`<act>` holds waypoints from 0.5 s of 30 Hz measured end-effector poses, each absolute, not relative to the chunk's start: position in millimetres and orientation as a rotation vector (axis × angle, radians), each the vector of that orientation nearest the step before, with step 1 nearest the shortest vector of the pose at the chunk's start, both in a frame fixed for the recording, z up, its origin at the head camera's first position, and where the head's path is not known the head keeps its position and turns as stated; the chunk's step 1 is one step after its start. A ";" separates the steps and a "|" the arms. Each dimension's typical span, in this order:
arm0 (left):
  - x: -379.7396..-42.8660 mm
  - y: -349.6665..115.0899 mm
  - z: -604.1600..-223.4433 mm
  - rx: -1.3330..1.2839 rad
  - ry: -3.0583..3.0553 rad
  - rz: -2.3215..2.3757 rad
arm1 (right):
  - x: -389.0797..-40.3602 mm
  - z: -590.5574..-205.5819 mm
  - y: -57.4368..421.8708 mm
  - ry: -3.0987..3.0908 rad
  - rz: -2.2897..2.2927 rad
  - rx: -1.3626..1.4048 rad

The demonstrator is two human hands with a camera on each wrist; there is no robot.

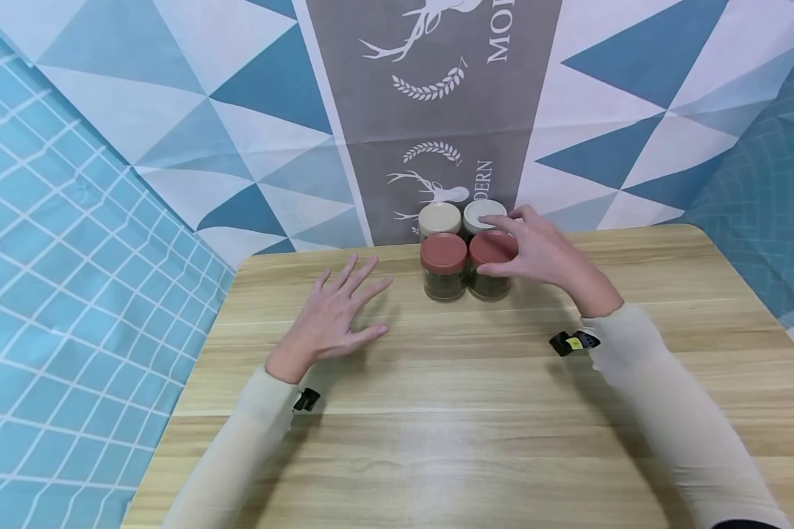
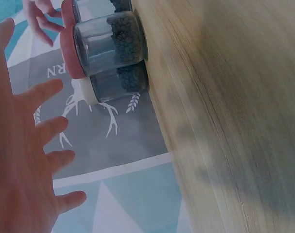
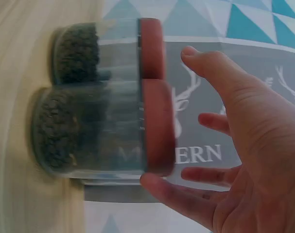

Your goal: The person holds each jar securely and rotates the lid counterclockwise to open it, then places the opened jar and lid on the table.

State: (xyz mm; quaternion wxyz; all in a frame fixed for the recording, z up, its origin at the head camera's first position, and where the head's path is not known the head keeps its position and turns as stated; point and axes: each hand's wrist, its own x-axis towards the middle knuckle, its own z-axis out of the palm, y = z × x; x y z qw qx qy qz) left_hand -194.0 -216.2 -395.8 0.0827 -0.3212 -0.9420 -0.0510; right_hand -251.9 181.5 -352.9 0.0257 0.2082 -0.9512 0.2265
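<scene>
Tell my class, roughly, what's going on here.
A person's right hand is at the right red-lidded jar, its thumb and fingers spread about the lid without gripping it. The left hand is spread above the table, holding nothing. Four jars stand grouped at the back: that one, another red-lidded jar beside it, and a cream-lidded jar and white-lidded jar behind.

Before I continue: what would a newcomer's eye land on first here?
Likely the four clear round jars clustered near the far edge of the pale wooden table: two with red lids in front, one cream lid and one white lid behind. Next come the person's right grip, spread by the right red lid, and the left grip, open above the table left of the jars. White printed deer heads show behind.
</scene>
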 end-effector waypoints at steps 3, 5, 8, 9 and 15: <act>-194.2 -215.6 -395.9 -0.963 -2.815 -0.148 | -256.0 -361.4 177.9 -2.932 0.716 0.658; -194.1 -214.9 -395.9 -0.962 -2.823 -0.146 | -257.9 -367.0 176.0 -2.929 0.727 0.658; -193.8 -213.6 -396.1 -0.961 -2.832 -0.151 | -259.7 -373.7 174.0 -2.931 0.751 0.645; -193.7 -213.4 -396.3 -0.960 -2.834 -0.153 | -260.0 -375.3 173.5 -2.931 0.758 0.642; -193.8 -212.8 -397.4 -0.957 -2.832 -0.165 | -262.3 -382.4 171.5 -2.932 0.768 0.622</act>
